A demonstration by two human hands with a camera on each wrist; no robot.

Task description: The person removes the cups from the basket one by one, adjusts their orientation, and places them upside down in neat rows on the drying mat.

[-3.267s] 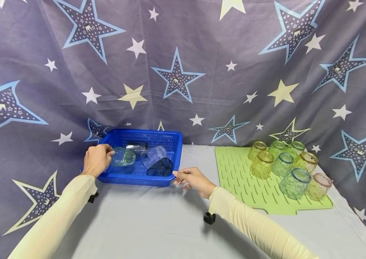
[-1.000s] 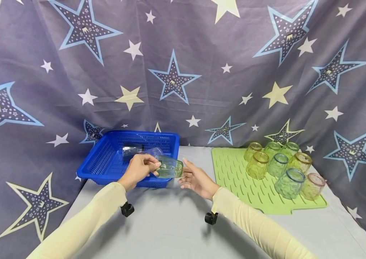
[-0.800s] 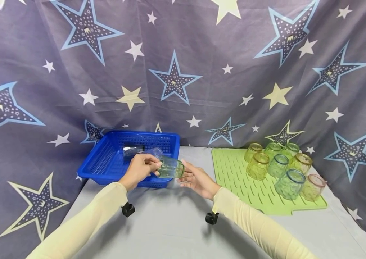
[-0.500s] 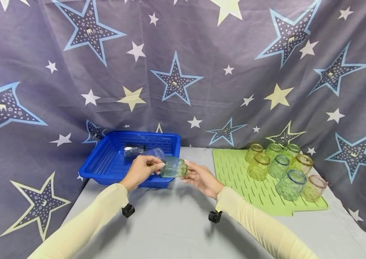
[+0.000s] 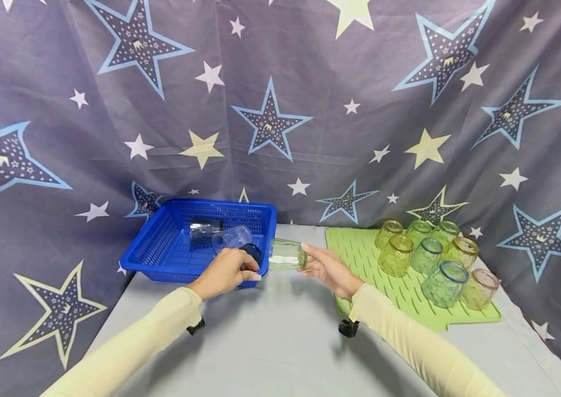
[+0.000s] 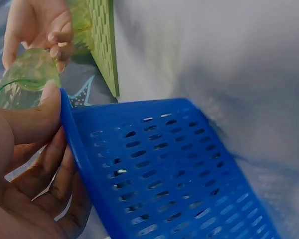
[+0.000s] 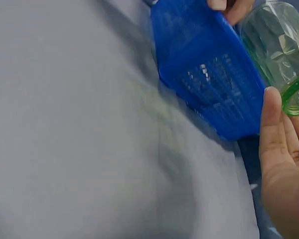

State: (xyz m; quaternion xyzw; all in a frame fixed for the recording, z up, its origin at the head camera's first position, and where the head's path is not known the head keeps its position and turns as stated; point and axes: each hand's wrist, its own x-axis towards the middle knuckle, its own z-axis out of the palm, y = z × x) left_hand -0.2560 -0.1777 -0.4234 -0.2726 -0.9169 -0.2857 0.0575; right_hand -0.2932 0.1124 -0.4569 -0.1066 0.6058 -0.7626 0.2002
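My right hand (image 5: 329,269) pinches a pale green glass tumbler (image 5: 286,255) by its green-rimmed end. The tumbler lies sideways in the air just beyond the right wall of the blue plastic basket (image 5: 133,263). In the right wrist view, the thumb (image 7: 272,107) is at the tumbler's rim and its patterned side shows. My left hand (image 5: 228,271) is over the basket's front right corner, fingers loosely bent, thumb close to the rim. Inside the basket lie a clear glass (image 5: 232,237), a dark glass (image 5: 206,231) and a dark blue glass (image 5: 252,252), partly hidden by my left hand.
A green ribbed drying mat (image 5: 354,259) lies on the right of the white-covered table (image 5: 270,342). Several coloured glasses stand upside down or upright on its right half, including a yellow glass (image 5: 396,255) and a pink-rimmed glass (image 5: 481,288). A star-patterned curtain (image 5: 310,149) hangs behind.
The green tumbler came out of the basket in my left hand and passed to my right, which has moved rightward with it. The left hand has let go and dropped toward the basket's front rim.
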